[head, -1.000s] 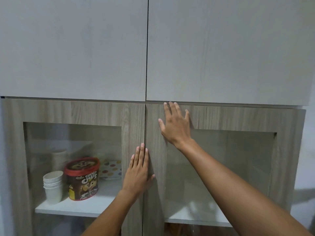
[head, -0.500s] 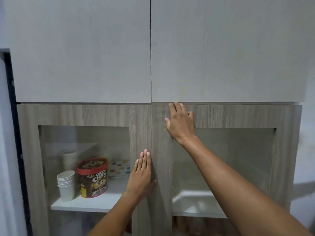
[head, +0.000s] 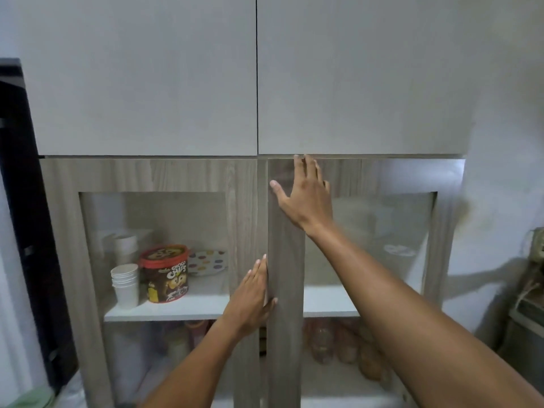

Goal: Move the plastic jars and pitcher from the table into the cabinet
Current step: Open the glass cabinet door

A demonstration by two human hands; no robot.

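Note:
The wood-grain cabinet has two glass-paned doors. Its right door (head: 285, 334) stands slightly ajar, with a dark gap at the seam beside the left door (head: 241, 201). My left hand (head: 253, 295) is at that seam, fingers tucked along the right door's edge and thumb on its front. My right hand (head: 303, 198) lies flat with spread fingers on the right door's top corner. Behind the right glass, several brownish plastic jars (head: 347, 343) sit on the lower shelf. No pitcher or table is in view.
On the upper shelf behind the left glass are stacked white paper cups (head: 125, 285), a red-lidded Choco Chips tub (head: 164, 273) and a dotted plate (head: 207, 262). Two plain white doors (head: 147, 83) hang above. A dark frame (head: 26, 216) stands left, clutter (head: 530, 304) at the right.
The right door has come away from the left one, opening a gap at the seam. My left hand slid from flat on the left door to the right door's edge.

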